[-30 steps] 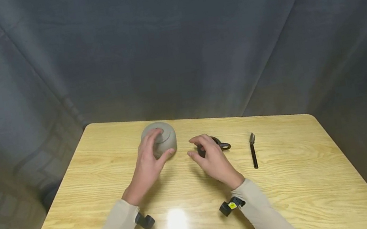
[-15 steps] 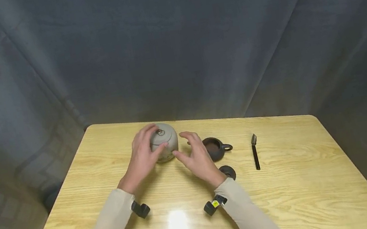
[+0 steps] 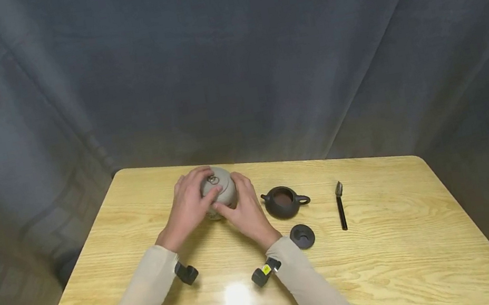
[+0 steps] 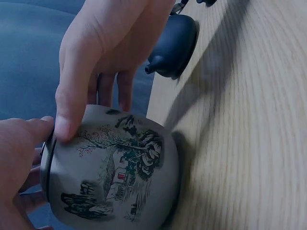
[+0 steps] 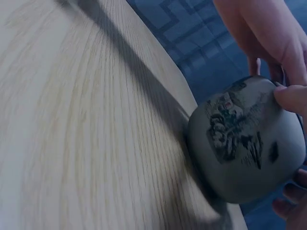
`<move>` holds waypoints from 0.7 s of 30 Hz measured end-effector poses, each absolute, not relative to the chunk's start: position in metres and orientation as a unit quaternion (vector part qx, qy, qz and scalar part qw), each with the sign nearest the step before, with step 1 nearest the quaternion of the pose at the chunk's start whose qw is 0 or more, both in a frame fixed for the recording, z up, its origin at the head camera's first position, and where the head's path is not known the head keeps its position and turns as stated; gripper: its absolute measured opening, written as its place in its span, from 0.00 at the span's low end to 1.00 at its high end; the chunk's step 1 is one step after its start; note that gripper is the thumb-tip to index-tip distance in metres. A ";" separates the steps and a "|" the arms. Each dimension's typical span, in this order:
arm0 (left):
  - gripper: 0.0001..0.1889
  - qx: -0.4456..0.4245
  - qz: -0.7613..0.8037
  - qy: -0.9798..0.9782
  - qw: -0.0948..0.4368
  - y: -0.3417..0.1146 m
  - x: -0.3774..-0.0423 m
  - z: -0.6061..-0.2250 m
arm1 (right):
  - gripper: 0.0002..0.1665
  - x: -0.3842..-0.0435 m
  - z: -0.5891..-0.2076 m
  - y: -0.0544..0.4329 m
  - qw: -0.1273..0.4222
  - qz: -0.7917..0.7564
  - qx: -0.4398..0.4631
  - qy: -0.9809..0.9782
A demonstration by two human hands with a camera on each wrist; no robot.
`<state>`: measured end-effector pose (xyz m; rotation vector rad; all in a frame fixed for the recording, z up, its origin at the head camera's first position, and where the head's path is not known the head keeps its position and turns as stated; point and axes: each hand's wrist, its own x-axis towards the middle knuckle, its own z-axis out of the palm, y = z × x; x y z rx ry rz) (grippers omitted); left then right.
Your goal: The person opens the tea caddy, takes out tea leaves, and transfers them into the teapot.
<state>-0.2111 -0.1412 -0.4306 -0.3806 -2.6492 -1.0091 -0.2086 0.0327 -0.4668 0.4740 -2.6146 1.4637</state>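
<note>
A grey ceramic lidded jar (image 4: 105,167), painted with a landscape of trees and a house, stands at the table's far side. My left hand (image 3: 187,204) reaches over its left side, fingers and thumb gripping the edge of the jar lid (image 3: 222,178), which has a ring-like knob on top. The lid sits on the jar. From the right, my right hand (image 3: 246,213) holds the jar's body, thumb on the near painted side in the left wrist view and fingers round the far side. Both palms hide much of the jar in the head view.
A dark teapot (image 3: 277,210), lidless, stands right of the jar, spout toward it. Its round dark lid (image 3: 302,236) lies nearer, beside my right sleeve. Further right lies a small black-handled spoon (image 3: 340,206). Grey curtains hang behind the wooden table (image 3: 406,233).
My right hand has moved left from over the teapot to the jar and now holds its body, uncovering the teapot and its lid. My left hand has closed in on the jar lid.
</note>
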 end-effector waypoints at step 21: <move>0.15 -0.107 -0.378 -0.917 0.074 -0.143 -0.227 -0.409 | 0.57 -0.216 -0.464 0.018 0.040 0.487 0.142 -0.861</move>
